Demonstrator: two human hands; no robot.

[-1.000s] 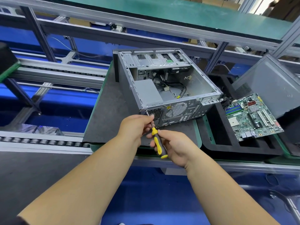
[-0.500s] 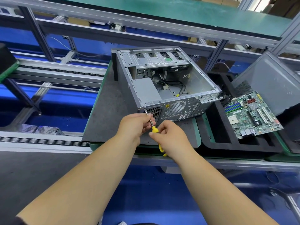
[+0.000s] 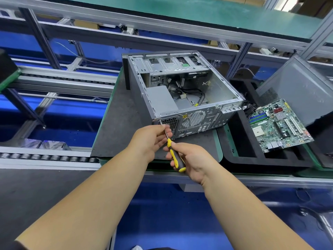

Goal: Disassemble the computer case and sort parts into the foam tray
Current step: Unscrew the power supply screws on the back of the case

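An open grey computer case (image 3: pixel 182 98) lies on its side on a dark mat (image 3: pixel 115 130), rear panel toward me, with cables and a power supply inside. My right hand (image 3: pixel 191 159) grips the yellow-and-black handle of a screwdriver (image 3: pixel 173 154). Its tip sits at a screw on the case's rear upper-left corner. My left hand (image 3: pixel 151 139) pinches the metal shaft just below the tip. To the right is a black foam tray (image 3: pixel 241 157) with a green motherboard (image 3: pixel 277 125) lying in it.
A grey side panel (image 3: pixel 302 89) leans at the tray's far right. Roller conveyor rails (image 3: pixel 45 157) run along the left, and aluminium frame beams (image 3: pixel 162 24) cross behind the case. Blue floor shows below the bench edge.
My right hand has rolled on the screwdriver handle, covering it half a second ago and now showing it again. The left hand stays on the shaft; the case has not moved.
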